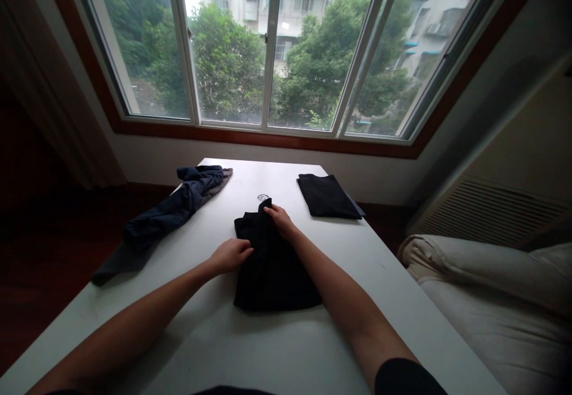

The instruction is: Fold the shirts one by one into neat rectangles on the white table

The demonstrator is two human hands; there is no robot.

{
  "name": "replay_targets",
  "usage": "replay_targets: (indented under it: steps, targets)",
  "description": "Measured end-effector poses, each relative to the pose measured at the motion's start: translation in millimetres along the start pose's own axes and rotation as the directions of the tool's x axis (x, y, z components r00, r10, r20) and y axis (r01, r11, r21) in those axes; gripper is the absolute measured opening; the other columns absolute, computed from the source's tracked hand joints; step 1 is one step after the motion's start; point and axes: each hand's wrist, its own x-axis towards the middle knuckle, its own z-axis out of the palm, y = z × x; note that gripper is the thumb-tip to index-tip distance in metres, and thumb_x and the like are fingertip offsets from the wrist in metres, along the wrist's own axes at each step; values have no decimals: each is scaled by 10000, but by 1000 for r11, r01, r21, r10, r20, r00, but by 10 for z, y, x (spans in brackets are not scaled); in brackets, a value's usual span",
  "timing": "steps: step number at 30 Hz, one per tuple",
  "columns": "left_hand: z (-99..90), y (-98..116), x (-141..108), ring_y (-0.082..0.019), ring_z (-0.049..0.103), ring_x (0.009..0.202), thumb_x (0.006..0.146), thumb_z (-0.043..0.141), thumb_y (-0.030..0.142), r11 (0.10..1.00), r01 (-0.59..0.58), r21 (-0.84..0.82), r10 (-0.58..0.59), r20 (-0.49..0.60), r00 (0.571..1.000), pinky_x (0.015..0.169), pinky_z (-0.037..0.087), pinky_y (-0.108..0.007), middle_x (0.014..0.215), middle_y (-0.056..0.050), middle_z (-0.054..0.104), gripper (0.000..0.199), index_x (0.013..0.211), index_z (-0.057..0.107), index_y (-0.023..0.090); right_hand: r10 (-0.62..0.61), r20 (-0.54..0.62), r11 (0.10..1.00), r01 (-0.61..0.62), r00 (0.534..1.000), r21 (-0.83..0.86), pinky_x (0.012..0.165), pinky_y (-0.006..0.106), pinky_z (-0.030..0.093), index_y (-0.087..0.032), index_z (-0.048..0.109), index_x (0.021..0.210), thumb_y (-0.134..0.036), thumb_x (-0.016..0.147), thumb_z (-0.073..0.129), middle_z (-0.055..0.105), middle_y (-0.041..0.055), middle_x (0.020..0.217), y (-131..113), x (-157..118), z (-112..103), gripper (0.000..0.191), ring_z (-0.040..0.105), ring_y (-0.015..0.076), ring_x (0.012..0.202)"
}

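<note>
A black garment [272, 270] lies on the white table in front of me, its far end bunched up and a thin dark cord loop [263, 197] showing beyond it. My right hand [280, 219] pinches the raised far edge of this cloth between thumb and fingers. On the garment's left side, my left hand [232, 254] is closed at the edge, fingertips on the black fabric.
Crumpled dark blue and grey clothes [172, 210] lie along the left edge of the white table [361, 264]. A folded black garment [328, 195] rests at the far right. Beyond the table is a window; a pale cushioned seat [500, 294] stands at right.
</note>
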Motion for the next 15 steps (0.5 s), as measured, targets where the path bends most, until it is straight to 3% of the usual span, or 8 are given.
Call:
replay_targets:
  steps: [4,8,11,13,15]
  targets:
    - [-30,-78,147,-224,704,903,987,566,314,998,49,-36,-56,-230,972,764,479,-298,954,-27,747,127,1028,682,285,17,56,1000,-18,998,6,560,242,486,-214,733,929,-413,768,821,727,-12,777,-6,-44,15,270,642,151,637]
    - [-115,-274,368,-243,688,1065,994,556,288,996,87,-17,-86,-406,910,896,510,-329,1211,-96,702,286,1252,667,232,19,58,1000,-20,998,22,605,263,511,-215,741,944,-410,766,820,728,-15,788,30,-55,19,276,644,154,650]
    - [-174,-411,564,-239,701,1062,974,604,311,995,91,-37,-98,-315,944,896,517,-318,1229,-86,716,294,1240,707,238,21,53,999,-22,998,26,651,285,532,-224,744,965,-416,767,811,731,-17,798,46,-58,18,284,653,162,675]
    - [-196,-466,684,-228,715,1021,940,655,320,995,78,-61,-89,-218,972,882,516,-297,1120,-50,764,228,1133,758,257,22,54,999,-24,998,37,655,285,532,-226,744,973,-417,765,812,733,-15,808,42,-70,15,291,657,163,679]
    - [-213,-484,785,-217,723,961,917,678,318,994,80,-76,-93,-189,978,847,513,-281,1014,-26,787,168,1036,786,265,25,54,997,-29,998,67,653,282,531,-231,740,978,-417,768,812,735,-14,819,29,-90,12,289,662,163,683]
